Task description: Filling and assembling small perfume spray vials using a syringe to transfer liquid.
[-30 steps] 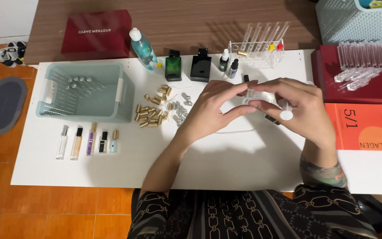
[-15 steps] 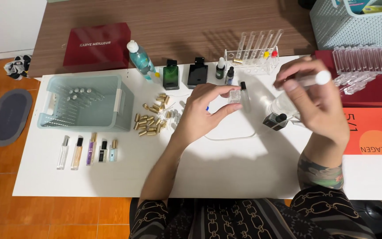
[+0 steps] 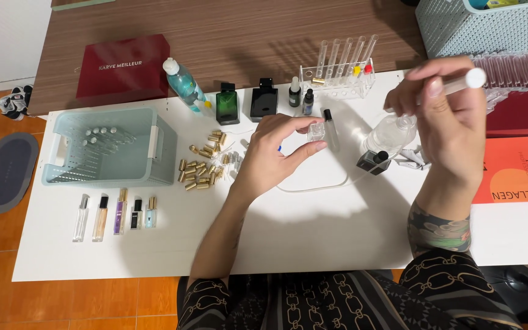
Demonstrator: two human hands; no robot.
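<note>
Two hands are busy near the far edge of the white tabletop. Your left hand pinches a small clear glass bottle between thumb and fingertips, steadying it upright just above the surface, its open top turned up toward your other hand. Your right hand is raised higher and closed around a slim clear tube with a white end, held nearly level and well apart from the bottle, so nothing touches the opening yet.

Just beside the bottle stands a thin clear vial with a black cap, and to its right a small dark square bottle lies tilted next to a rounded clear bottle, all within easy reach of that raised hand. Behind them, along the far edge, a clear rack of test tubes keeps its tubes upright. A green bottle and a black bottle stand side by side to its left.

Toward the left edge, gold caps lie scattered loose beside a pale green basket, which holds several vials. Five slim filled sprayers lie in a neat row in front of the basket, set apart from the unfinished pieces.
</note>
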